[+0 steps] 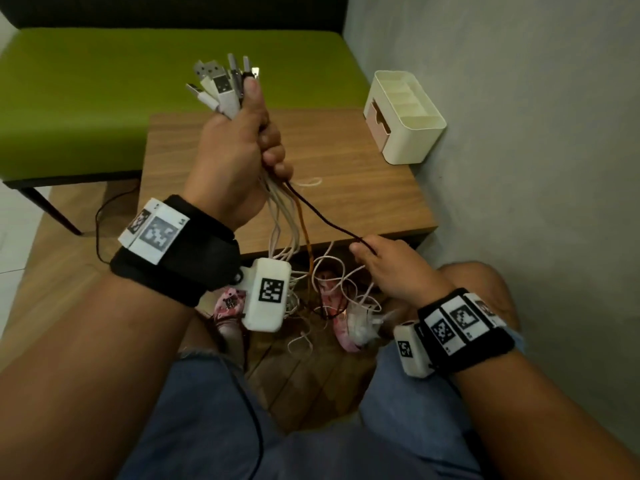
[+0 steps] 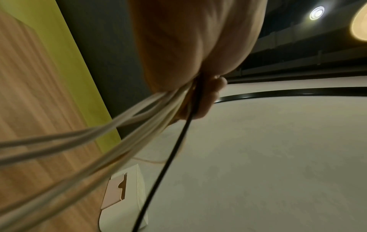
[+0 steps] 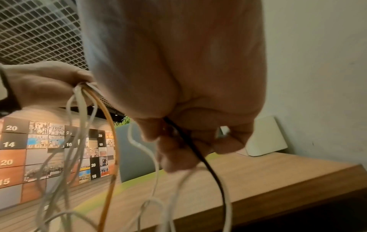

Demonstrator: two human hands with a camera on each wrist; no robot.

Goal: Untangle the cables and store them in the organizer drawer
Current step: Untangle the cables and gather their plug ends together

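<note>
My left hand (image 1: 242, 133) is raised above the wooden table (image 1: 363, 188) and grips a bundle of cables (image 1: 287, 233) just below their USB plugs (image 1: 221, 84), which fan out above my fist. White cables, an orange one (image 1: 304, 230) and a black one (image 1: 325, 220) hang down from it toward the floor. My right hand (image 1: 384, 265), lower and nearer the table's front edge, pinches the black cable (image 3: 198, 153), drawn taut from my left fist. The cream organizer (image 1: 405, 116) with its tan drawer (image 1: 377, 121) stands at the table's back right corner.
A green bench (image 1: 104, 98) stands behind and left of the table. A grey wall (image 1: 519, 133) runs along the right side. Loose cable loops (image 1: 332, 296) dangle between my knees over the wooden floor, near pink slippers (image 1: 339, 327).
</note>
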